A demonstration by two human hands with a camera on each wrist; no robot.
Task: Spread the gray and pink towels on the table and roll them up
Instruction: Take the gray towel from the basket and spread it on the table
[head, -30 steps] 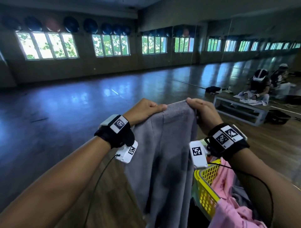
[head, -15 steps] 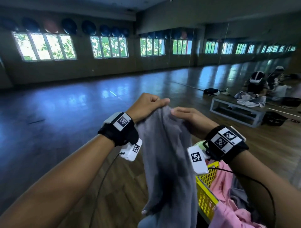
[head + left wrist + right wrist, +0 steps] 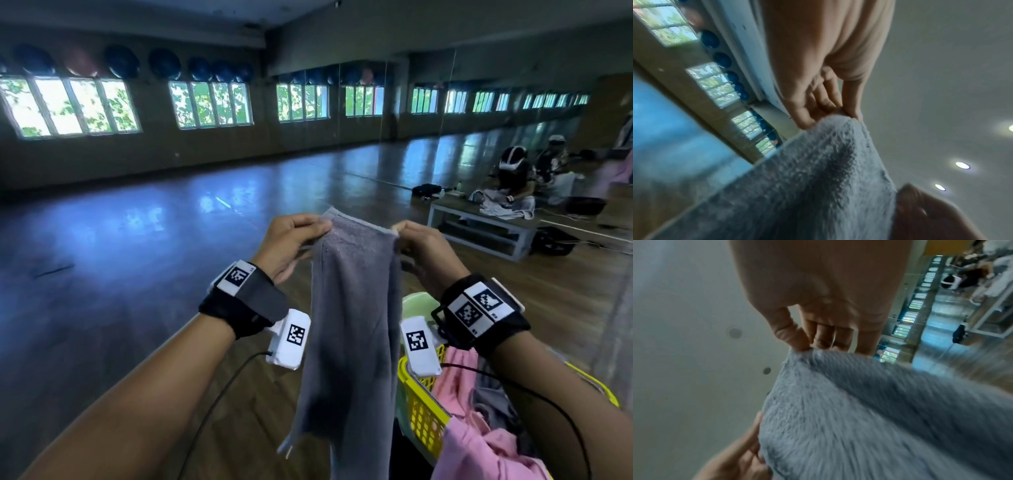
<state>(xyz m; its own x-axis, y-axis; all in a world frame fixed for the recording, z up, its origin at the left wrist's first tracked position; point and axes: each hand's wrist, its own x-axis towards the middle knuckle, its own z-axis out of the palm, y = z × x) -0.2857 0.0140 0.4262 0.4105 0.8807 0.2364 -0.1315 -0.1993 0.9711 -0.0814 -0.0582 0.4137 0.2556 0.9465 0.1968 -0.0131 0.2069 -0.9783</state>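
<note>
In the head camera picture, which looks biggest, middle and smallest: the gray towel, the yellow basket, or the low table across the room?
1. gray towel, held close to the camera.
2. yellow basket, partly cut off by the frame.
3. low table, far away, so it may really be larger.

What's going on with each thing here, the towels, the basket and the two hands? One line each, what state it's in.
Gray towel: held up in the air, hanging down, not spread yet.
Left hand: pinches one top corner of the gray towel.
Right hand: pinches the other top corner.
Pink towel: crumpled in the basket, draped over its rim.
Yellow basket: upright, holding laundry.
</note>
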